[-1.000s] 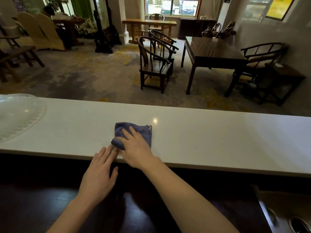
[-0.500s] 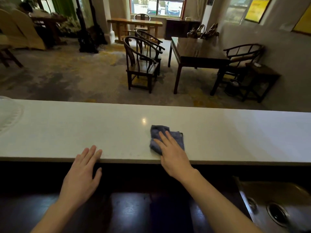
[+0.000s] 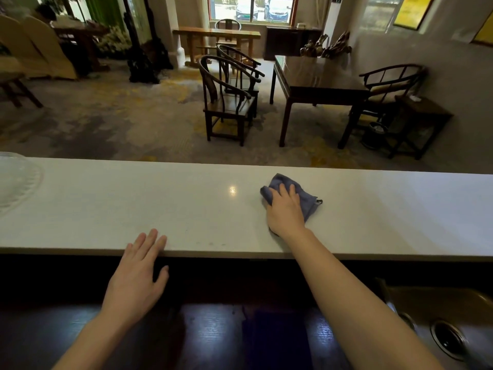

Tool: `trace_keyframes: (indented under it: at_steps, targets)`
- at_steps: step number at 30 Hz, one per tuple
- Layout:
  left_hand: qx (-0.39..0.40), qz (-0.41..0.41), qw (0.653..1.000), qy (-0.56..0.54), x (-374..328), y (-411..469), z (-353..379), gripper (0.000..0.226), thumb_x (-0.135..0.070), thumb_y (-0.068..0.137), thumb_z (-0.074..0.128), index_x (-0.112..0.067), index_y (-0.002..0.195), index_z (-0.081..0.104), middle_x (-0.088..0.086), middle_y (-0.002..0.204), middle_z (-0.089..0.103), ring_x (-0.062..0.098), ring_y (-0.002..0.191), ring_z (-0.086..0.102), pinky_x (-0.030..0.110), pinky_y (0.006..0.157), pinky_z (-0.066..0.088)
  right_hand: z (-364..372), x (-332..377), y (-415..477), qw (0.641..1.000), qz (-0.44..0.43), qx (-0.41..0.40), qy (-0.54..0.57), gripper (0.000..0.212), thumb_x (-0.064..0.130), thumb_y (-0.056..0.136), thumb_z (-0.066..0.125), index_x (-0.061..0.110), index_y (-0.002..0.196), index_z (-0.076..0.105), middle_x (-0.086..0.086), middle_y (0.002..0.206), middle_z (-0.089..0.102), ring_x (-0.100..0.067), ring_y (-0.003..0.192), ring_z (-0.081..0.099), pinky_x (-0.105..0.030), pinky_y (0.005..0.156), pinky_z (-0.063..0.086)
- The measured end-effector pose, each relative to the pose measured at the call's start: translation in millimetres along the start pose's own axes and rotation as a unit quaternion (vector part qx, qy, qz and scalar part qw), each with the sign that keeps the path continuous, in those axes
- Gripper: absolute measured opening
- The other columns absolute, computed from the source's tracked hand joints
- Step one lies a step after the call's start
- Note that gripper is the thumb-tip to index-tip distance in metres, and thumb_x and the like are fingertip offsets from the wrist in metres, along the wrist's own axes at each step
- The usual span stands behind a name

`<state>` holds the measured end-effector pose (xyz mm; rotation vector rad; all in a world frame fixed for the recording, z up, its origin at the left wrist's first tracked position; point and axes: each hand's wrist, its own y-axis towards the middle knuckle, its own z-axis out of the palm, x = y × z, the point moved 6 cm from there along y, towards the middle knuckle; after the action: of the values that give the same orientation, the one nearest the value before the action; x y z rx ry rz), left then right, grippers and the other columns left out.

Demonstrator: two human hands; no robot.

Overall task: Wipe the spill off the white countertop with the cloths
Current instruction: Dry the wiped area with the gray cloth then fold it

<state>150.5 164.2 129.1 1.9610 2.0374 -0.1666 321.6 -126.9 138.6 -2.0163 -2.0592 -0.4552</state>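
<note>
A folded blue cloth (image 3: pixel 306 197) lies on the long white countertop (image 3: pixel 160 204), right of its middle. My right hand (image 3: pixel 285 212) presses flat on top of the cloth, fingers curled over its far left edge. My left hand (image 3: pixel 136 279) is flat and holds nothing, its fingertips resting on the counter's near edge. A few faint small marks (image 3: pixel 210 243) show on the counter near the front edge, between my hands. Only one cloth is in view.
A clear glass dish (image 3: pixel 16 180) sits at the counter's far left. A steel sink (image 3: pixel 448 335) with a drain lies low at the right, below the counter. Beyond the counter stand dark wooden chairs (image 3: pixel 226 102) and a table (image 3: pixel 317 78).
My right hand has slid the cloth to the right along the counter and then farther from the near edge. My left hand stays at the near edge.
</note>
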Motion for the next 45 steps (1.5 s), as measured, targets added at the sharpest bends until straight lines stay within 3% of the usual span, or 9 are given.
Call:
trace_keyframes:
  at_steps: [17,22,25,29,32,36,40,43,45]
  targets:
    - [0.003,-0.002,1.000,-0.012,1,1,3,0.070,-0.029,0.077,0.050,-0.005,0.143,0.045,0.016,0.156,0.035,0.035,0.146,0.028,0.046,0.120,0.016,64,167,-74,0.947,-0.284,0.147,0.028,0.050,0.037,0.107,0.040,0.026,0.155,0.037,-0.005,0.169,0.021,-0.027,0.157,0.003,-0.045,0.127,0.004]
    - [0.001,0.004,1.000,-0.009,6,2,6,0.070,-0.035,0.080,0.045,-0.008,0.145,0.043,0.014,0.158,0.033,0.033,0.148,0.026,0.045,0.122,0.014,39,161,-78,0.937,-0.227,0.159,0.215,0.042,0.033,0.106,0.046,0.019,0.145,0.051,-0.007,0.154,0.050,-0.027,0.148,0.033,-0.040,0.121,0.024]
    - [0.010,-0.003,1.000,-0.017,9,3,7,0.079,-0.051,0.080,0.030,-0.012,0.148,0.039,0.009,0.161,0.027,0.027,0.151,0.019,0.041,0.123,0.009,21,150,-77,0.917,-0.163,0.138,0.337,0.034,0.041,0.104,0.044,0.027,0.131,0.060,0.001,0.120,0.066,-0.018,0.111,0.058,-0.032,0.093,0.042]
    - [0.011,-0.037,0.995,-0.089,7,8,6,0.061,-0.041,0.093,0.051,-0.015,0.147,0.040,0.009,0.161,0.027,0.023,0.151,0.016,0.042,0.123,0.008,3,137,-72,0.890,-0.108,0.107,0.430,0.035,0.045,0.103,0.044,0.027,0.123,0.066,-0.001,0.117,0.072,-0.016,0.108,0.064,-0.029,0.088,0.045]
    - [-0.020,-0.103,0.951,-0.292,5,12,-6,0.063,-0.043,0.092,0.060,-0.020,0.147,0.041,0.003,0.157,0.037,0.017,0.147,0.026,0.037,0.120,0.016,-8,129,-74,0.840,-0.049,0.133,0.525,0.033,0.048,0.101,0.048,0.028,0.111,0.071,0.001,0.115,0.076,-0.013,0.109,0.069,-0.031,0.094,0.053]
    - [0.012,-0.096,0.813,-0.574,-24,23,-25,0.082,-0.071,0.074,0.062,-0.024,0.141,0.050,-0.005,0.146,0.053,0.010,0.132,0.049,0.037,0.113,0.032,-24,126,-87,0.729,-0.002,0.201,0.654,0.041,0.047,0.100,0.051,0.019,0.124,0.069,-0.007,0.125,0.074,-0.023,0.118,0.069,-0.044,0.106,0.051]
    - [0.090,-0.024,0.708,-0.701,-50,28,-40,0.051,-0.050,0.087,0.059,-0.017,0.125,0.065,0.010,0.134,0.064,0.023,0.122,0.061,0.045,0.100,0.049,-42,125,-102,0.652,0.018,0.247,0.716,0.044,0.047,0.102,0.048,0.015,0.127,0.067,-0.012,0.129,0.072,-0.029,0.121,0.067,-0.046,0.107,0.051]
    - [0.077,-0.031,0.701,-0.709,-54,25,-49,0.033,-0.034,0.087,0.063,-0.016,0.113,0.072,0.016,0.127,0.067,0.024,0.110,0.069,0.037,0.079,0.061,-56,118,-110,0.647,0.024,0.238,0.724,0.042,0.046,0.104,0.045,0.017,0.121,0.069,-0.012,0.125,0.074,-0.029,0.117,0.070,-0.048,0.105,0.052]
    - [0.054,-0.034,0.711,-0.701,-56,22,-52,0.029,-0.030,0.085,0.066,-0.017,0.109,0.072,0.015,0.120,0.071,0.023,0.103,0.072,0.032,0.073,0.061,-64,109,-113,0.695,0.016,0.204,0.690,0.041,0.047,0.104,0.045,0.019,0.117,0.071,-0.007,0.120,0.077,-0.023,0.112,0.072,-0.042,0.100,0.056]
